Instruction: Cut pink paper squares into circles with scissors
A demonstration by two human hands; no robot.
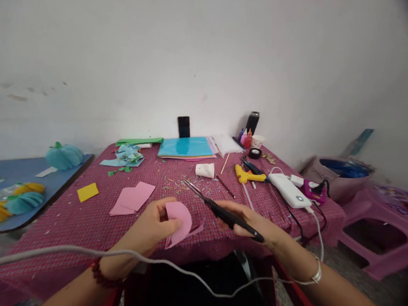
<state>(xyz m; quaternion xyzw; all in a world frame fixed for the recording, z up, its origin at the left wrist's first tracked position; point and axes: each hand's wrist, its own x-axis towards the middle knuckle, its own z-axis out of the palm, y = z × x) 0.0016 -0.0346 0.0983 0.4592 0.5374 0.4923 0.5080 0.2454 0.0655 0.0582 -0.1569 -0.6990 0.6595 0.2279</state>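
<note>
Head camera: at far left, a blue side bench point(59, 178) carries yellow and blue paper ornaments point(25, 202), apart from the cutting area, presumably to keep them clear of scraps. On the main bench point(62, 224), covered with a checked cloth, lie a yellow square point(87, 192) and overlapping pink sheets point(133, 199), the latter just beside the left hand point(159, 221), apparently for easy reach. The left fingers pinch a pink piece point(181, 220) between thumb and fingertips at the bench's near edge; this grip leaves its rounded edge exposed toward the scissors. A narrow pink strip point(197, 228) shows at its right. The scissors point(225, 215) point forward and left, blades clear of the pink piece. The right hand point(240, 218) grasps them, fingers about the black handles. Beyond it, a yellow glue gun point(247, 175) rests near a white device point(289, 191), seemingly set aside.
</note>
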